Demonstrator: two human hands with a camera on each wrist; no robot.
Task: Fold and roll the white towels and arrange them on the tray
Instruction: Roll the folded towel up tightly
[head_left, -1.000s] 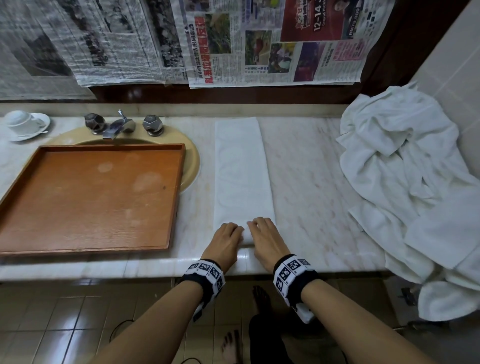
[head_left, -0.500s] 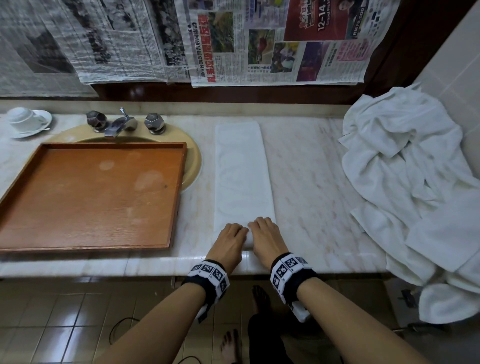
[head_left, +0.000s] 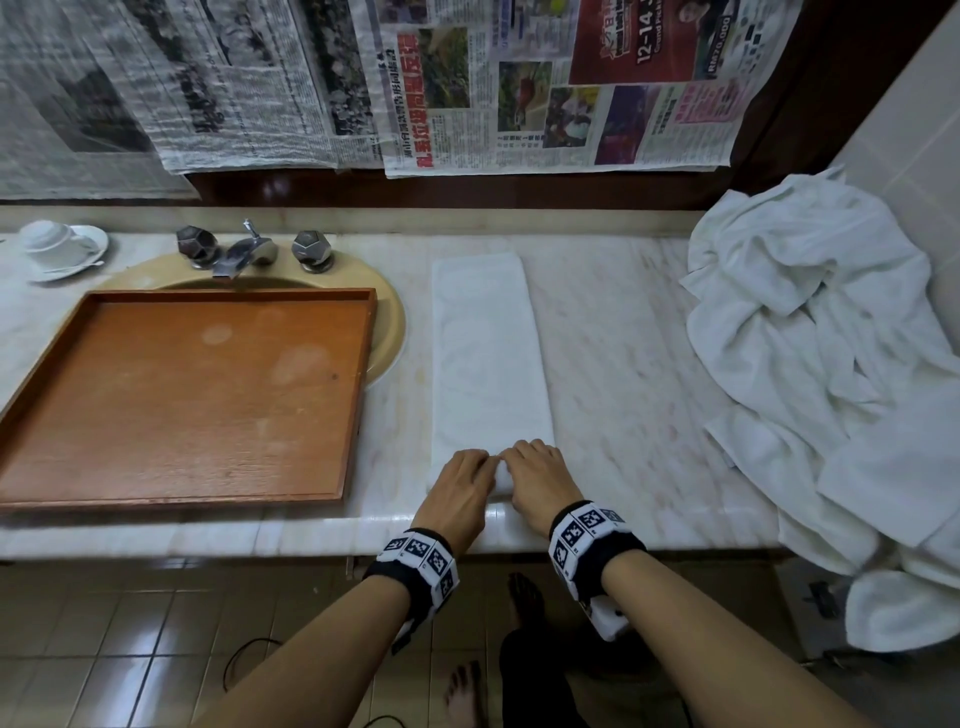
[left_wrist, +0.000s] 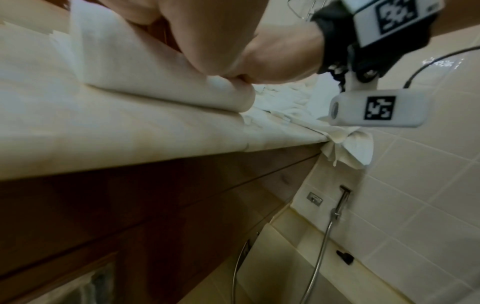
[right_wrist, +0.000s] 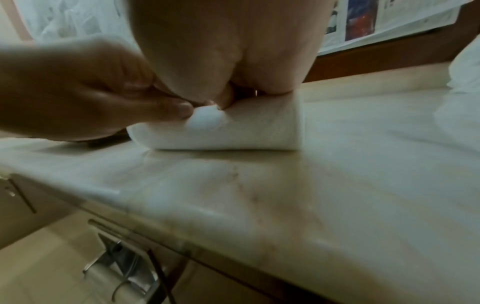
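A white towel (head_left: 488, 358), folded into a long narrow strip, lies on the marble counter running away from me. Its near end is curled into a small roll (right_wrist: 233, 129). My left hand (head_left: 462, 480) and right hand (head_left: 535, 473) sit side by side on that roll, fingers curled over it and thumbs tucked under. The roll (left_wrist: 166, 90) also shows in the left wrist view with the right hand (left_wrist: 259, 61) gripping it. The empty wooden tray (head_left: 176, 400) rests over the sink to the left.
A heap of loose white towels (head_left: 841, 374) fills the counter's right end and hangs over its edge. A faucet (head_left: 249, 249) and a cup on a saucer (head_left: 57, 249) stand at the back left. Newspapers (head_left: 519, 83) cover the wall behind.
Both hands have crept slightly forward along the towel, and the roll at its near end has grown a little. The tray and the towel heap have not moved.
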